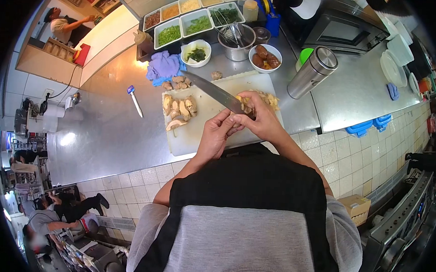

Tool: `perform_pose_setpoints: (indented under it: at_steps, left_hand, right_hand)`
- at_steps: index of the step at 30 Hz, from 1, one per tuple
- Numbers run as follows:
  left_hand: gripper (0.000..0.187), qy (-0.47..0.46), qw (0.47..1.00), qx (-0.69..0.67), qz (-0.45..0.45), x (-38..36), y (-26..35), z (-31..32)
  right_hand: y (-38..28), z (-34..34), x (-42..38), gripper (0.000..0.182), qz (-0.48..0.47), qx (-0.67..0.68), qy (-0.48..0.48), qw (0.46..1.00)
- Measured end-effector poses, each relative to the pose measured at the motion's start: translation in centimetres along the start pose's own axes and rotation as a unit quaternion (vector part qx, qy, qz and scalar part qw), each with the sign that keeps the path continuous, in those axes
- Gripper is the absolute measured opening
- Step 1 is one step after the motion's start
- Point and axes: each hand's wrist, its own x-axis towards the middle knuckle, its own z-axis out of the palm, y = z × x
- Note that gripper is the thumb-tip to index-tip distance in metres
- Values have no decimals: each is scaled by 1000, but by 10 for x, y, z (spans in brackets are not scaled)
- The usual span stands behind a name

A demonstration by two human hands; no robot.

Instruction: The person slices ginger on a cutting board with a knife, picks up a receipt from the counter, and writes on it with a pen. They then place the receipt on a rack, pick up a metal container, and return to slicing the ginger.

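A large knife [212,90] lies across the air above the white cutting board [198,140], its blade pointing to the upper left. My right hand [261,118] is closed around the knife near its handle end. Close beside it, my left hand [217,133] has its fingers pinched together at the near end of the knife; what they hold is too small to name. Peeled ginger pieces [185,107] lie on the board's left side, and yellowish peelings [269,100] lie at its right. Unpeeled ginger [180,82] sits by the board's upper left edge.
Behind the board stand a bowl of greens [196,53], a metal pot [236,42], a bowl of brown items [265,58] and a steel flask [312,73]. A purple cloth [164,66] and a peeler [135,101] lie left. Other people are in the background.
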Motion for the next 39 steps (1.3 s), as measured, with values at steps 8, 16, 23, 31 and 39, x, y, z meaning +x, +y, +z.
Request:
perform_pose_setpoints:
  at_steps: [8,16,23,31,39]
  left_hand:
    - [37,-11,999,-39,-29,1,-12,-10]
    - [49,52,982,-183,11,16,5,-20]
    - [49,119,982,-138,51,16,11,-7]
    - [45,110,983,-124,85,10,6,-10]
    - [45,118,983,-96,104,8,2,-12]
  right_hand:
    - [10,-12,11,38,195,274,-36,941]
    - [-26,-4,-10,64,-10,-72,-71,995]
    - [-42,-3,-14,73,72,-124,-92,985]
    - [-43,-3,-15,71,65,-134,-86,985]
    - [-39,1,-14,67,64,-103,-81,989]
